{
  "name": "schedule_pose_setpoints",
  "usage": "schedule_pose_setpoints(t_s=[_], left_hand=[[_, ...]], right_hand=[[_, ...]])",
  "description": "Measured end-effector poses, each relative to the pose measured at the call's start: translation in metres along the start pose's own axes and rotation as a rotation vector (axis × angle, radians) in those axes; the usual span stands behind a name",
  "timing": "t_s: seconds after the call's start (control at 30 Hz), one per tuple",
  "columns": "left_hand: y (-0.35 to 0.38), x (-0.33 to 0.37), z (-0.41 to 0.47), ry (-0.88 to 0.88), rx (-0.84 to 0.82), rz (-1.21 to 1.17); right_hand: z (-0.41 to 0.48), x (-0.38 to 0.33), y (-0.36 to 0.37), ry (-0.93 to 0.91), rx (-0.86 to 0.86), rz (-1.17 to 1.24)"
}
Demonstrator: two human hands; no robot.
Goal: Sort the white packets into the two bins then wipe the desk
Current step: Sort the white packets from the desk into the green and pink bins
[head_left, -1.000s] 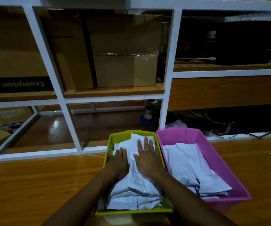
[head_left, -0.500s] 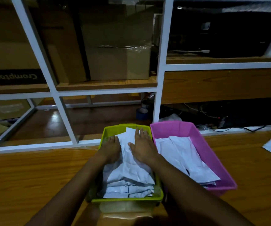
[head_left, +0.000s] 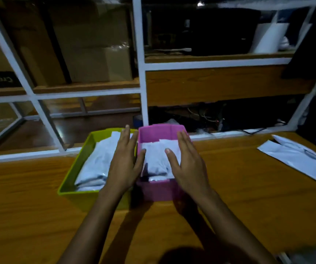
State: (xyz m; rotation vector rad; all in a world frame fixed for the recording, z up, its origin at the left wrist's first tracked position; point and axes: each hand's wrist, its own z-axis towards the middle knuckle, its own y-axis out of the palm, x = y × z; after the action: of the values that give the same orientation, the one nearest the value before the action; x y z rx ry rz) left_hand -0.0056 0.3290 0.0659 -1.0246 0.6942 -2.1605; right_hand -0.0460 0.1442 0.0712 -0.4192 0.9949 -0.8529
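Observation:
A green bin [head_left: 71, 180] and a pink bin [head_left: 160, 191] stand side by side on the wooden desk [head_left: 258, 206], each holding a pile of white packets [head_left: 98, 161]. More white packets [head_left: 156, 157] lie inside the pink bin. My left hand [head_left: 124, 162] hovers flat over the seam between the two bins, fingers apart, holding nothing. My right hand [head_left: 187, 164] is spread open over the pink bin's right side. A few loose white packets [head_left: 294, 157] lie on the desk at the far right.
A white-framed shelf unit [head_left: 142, 88] rises right behind the bins, with cardboard boxes [head_left: 92, 46] on its wooden shelves and tangled cables [head_left: 206, 115] low at the back. Bare wooden desk lies in front of the bins.
Both hands have left the packets in the green bin and shifted right, now flanking the pink bin. The view has also turned right, showing more of the loose packets.

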Motion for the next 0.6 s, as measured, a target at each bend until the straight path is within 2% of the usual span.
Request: schedule_pose_setpoints(t_s=[0.23,0.6], left_hand=[[0.066,0.115,-0.057,0.004,0.051,-0.189],[0.185,0.216,-0.028,0.055,-0.127,-0.279]], right_hand=[[-0.076,0.071,-0.087,0.022,0.085,-0.028],[-0.100,0.196,-0.168,0.226,0.170,-0.090]])
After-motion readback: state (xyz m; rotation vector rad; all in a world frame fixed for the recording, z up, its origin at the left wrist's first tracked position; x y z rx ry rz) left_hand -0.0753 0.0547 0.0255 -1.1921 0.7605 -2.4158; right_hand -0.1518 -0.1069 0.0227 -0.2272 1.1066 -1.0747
